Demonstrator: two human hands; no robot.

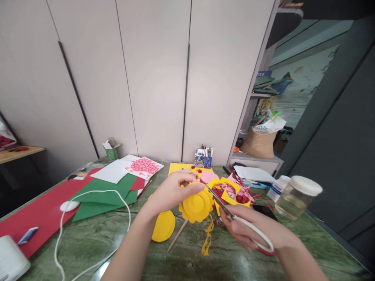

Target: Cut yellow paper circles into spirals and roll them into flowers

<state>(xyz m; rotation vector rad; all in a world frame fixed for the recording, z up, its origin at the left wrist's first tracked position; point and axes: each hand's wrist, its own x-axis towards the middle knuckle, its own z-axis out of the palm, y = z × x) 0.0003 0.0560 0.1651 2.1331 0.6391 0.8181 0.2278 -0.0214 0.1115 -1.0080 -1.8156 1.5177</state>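
cutting step: left hand [171, 192] clasps disc [195, 207]; right hand [249, 231] clasps scissors [225, 208], blades at disc's right edge. further cutting likely needs the disc rotated.

The right hand [243, 236] partly hides the scissors [219, 200]; the white device [10, 260] is cropped.

Both bare forearms [129, 246] reached forward. The left hand [172, 191] pinched shut, thumb extended rightward; the right hand [249, 230], lower and just beside it, was closed in a grip.
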